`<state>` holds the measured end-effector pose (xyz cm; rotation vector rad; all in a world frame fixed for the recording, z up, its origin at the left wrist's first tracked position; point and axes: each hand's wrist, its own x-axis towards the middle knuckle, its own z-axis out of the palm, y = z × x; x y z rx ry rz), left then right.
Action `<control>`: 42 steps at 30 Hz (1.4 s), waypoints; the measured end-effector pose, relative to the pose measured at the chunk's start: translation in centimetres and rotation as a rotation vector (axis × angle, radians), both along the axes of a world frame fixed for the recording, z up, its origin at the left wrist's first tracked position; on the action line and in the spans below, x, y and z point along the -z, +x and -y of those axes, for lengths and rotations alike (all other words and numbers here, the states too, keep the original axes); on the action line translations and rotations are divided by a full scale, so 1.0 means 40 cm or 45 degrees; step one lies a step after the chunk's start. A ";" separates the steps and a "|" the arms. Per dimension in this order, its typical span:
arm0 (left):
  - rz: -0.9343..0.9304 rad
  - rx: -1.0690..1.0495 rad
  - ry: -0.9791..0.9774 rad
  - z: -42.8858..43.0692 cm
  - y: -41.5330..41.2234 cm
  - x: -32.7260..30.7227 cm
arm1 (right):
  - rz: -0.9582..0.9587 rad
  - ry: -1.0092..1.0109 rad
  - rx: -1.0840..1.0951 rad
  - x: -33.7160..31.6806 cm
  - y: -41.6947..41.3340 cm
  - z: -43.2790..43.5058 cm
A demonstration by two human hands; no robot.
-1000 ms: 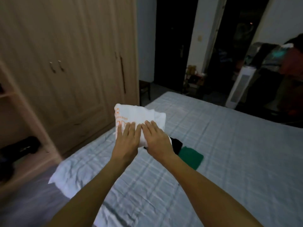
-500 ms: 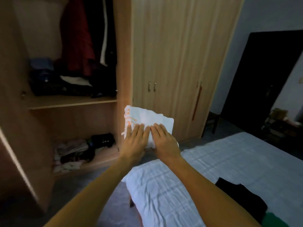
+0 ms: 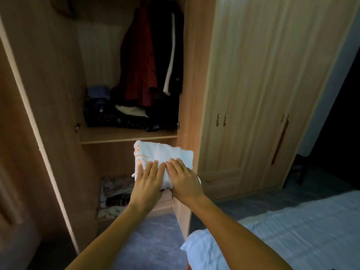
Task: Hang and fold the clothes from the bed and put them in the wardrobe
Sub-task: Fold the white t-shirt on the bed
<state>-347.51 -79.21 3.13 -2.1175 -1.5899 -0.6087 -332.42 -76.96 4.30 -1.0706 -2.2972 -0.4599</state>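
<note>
A folded white garment with orange print (image 3: 162, 155) is held up in front of the open wardrobe (image 3: 194, 75). My left hand (image 3: 149, 183) and my right hand (image 3: 184, 180) grip its near edge side by side, fingers flat on top. The garment hovers just below the wardrobe's middle shelf (image 3: 124, 136). On that shelf lie stacked dark and blue clothes (image 3: 109, 112). A red coat (image 3: 139, 61) and dark garments hang above them. The bed (image 3: 282, 236) with its pale blue cover fills the lower right.
The open wardrobe door (image 3: 29, 123) stands at the left. Patterned clothes (image 3: 115, 193) lie on the wardrobe's bottom level. Shut wardrobe doors (image 3: 263, 94) with small handles extend to the right. Grey floor (image 3: 150, 242) runs between bed and wardrobe.
I have turned from the bed toward the wardrobe, carrying the folded white garment in both hands. The open compartment is now straight ahead and closer.
</note>
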 end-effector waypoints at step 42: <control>0.163 -0.429 -0.095 -1.079 -0.957 0.125 | 0.123 -0.203 -0.431 0.112 -1.006 -1.217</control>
